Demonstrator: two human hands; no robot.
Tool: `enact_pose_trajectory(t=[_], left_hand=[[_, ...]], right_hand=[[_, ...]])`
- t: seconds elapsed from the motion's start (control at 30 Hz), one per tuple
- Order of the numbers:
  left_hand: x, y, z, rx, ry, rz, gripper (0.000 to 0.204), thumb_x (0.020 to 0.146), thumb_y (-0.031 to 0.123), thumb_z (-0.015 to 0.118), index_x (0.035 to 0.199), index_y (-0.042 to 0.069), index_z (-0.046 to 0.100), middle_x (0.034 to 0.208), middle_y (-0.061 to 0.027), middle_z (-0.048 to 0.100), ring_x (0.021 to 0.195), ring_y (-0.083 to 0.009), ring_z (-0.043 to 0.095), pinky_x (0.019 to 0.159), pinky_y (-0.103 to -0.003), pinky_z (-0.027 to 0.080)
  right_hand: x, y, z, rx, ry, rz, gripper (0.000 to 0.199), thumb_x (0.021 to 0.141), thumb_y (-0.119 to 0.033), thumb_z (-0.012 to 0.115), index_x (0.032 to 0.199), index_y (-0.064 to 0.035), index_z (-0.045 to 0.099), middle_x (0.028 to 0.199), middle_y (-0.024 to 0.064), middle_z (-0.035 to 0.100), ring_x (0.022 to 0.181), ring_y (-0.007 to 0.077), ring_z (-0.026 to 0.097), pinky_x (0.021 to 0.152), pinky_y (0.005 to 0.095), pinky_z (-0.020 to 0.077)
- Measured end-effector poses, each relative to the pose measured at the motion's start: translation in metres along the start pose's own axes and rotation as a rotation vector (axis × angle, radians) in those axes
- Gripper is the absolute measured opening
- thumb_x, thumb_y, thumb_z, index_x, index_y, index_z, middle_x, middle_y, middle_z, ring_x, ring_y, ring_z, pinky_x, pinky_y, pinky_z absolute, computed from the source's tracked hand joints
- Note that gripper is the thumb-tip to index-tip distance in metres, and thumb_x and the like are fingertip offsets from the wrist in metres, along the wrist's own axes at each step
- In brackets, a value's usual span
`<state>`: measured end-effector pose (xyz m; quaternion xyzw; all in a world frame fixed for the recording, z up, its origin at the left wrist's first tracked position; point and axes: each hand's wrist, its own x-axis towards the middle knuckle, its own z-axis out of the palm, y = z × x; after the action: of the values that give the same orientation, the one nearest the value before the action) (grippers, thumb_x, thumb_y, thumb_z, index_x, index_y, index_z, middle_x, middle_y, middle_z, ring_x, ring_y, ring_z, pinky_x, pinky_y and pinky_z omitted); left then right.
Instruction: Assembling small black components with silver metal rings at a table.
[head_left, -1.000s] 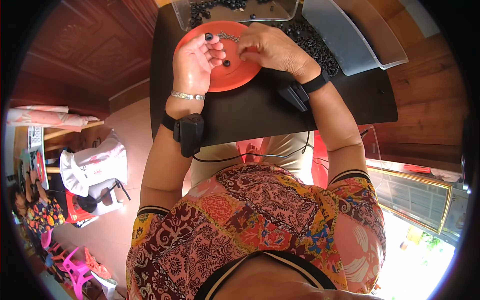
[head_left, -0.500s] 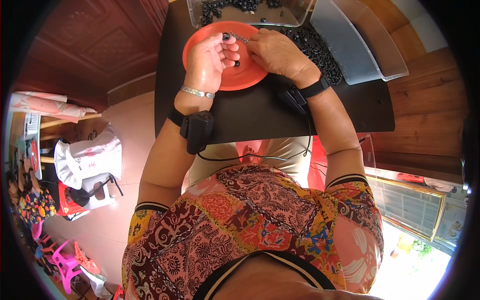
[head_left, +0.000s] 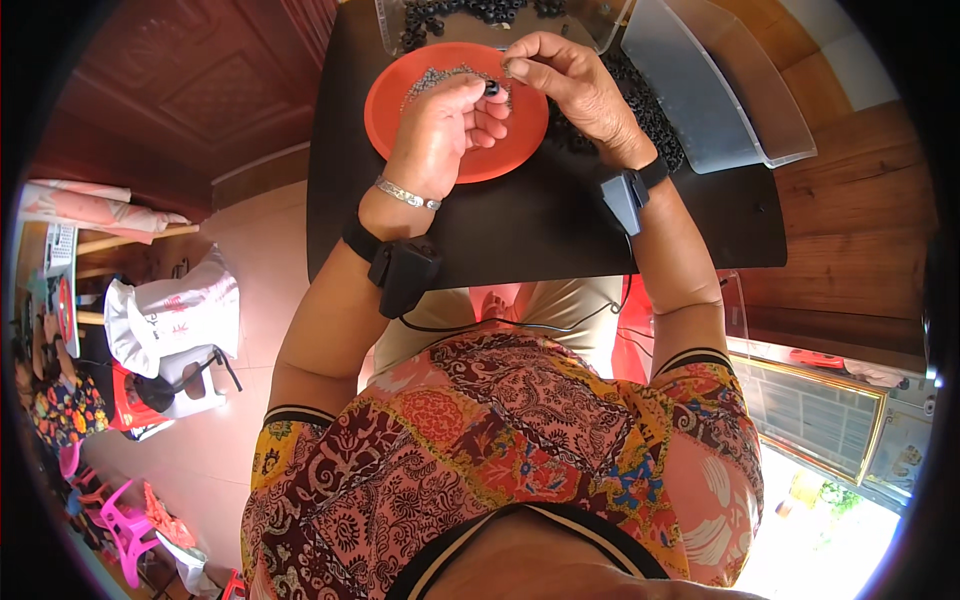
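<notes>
Over an orange-red round plate (head_left: 520, 150), my left hand (head_left: 440, 130) pinches a small black ring-like part (head_left: 491, 88) between thumb and forefinger; its other fingers are curled. Many tiny grey metal pieces (head_left: 436, 77) lie on the far half of the plate, partly covered by this hand. My right hand (head_left: 580, 95) is above the plate's right rim, just beyond the black part. Its thumb and forefinger are pressed together, and whatever sits between them is too small to name.
A clear plastic bin (head_left: 590, 45) holding black parts (head_left: 480, 12) stands at the table's far edge. To the right, a heap of small black parts (head_left: 655, 125) lies on the dark table (head_left: 520, 240) beside a translucent bin (head_left: 715, 90). A cable (head_left: 500, 325) runs between my wrist devices.
My right hand has lifted and turned, coming off the grey pieces to the plate's right rim. My left hand has shifted right with its black part; the second black part near its fingers no longer shows.
</notes>
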<state>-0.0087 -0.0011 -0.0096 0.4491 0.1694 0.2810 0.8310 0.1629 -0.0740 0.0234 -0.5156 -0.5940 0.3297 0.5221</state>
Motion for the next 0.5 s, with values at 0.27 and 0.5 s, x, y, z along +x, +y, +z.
enact_pose_trajectory(t=[0.27,0.5], left_hand=[[0.001,-0.004,-0.002,-0.013,-0.043,-0.035,0.021,0.089,0.021,0.051,0.089,0.003,0.061,0.081,-0.0059,0.063,0.068,-0.015,0.059,0.063,-0.026,0.044],[0.001,-0.003,0.0,0.007,-0.037,-0.032,0.021,0.089,0.021,0.05,0.088,0.003,0.061,0.081,-0.0062,0.063,0.069,-0.0152,0.059,0.062,-0.026,0.044]], right_hand=[[0.001,0.011,0.012,0.085,-0.053,-0.103,0.018,0.09,-0.017,0.06,0.099,-0.0017,0.062,0.086,0.0009,0.062,0.077,0.0077,0.057,0.07,0.0231,0.0482],[-0.001,0.007,0.013,0.083,-0.094,-0.02,0.015,0.09,-0.013,0.058,0.1,-0.0029,0.062,0.104,0.0049,0.063,0.097,0.0124,0.055,0.089,0.0284,0.0434]])
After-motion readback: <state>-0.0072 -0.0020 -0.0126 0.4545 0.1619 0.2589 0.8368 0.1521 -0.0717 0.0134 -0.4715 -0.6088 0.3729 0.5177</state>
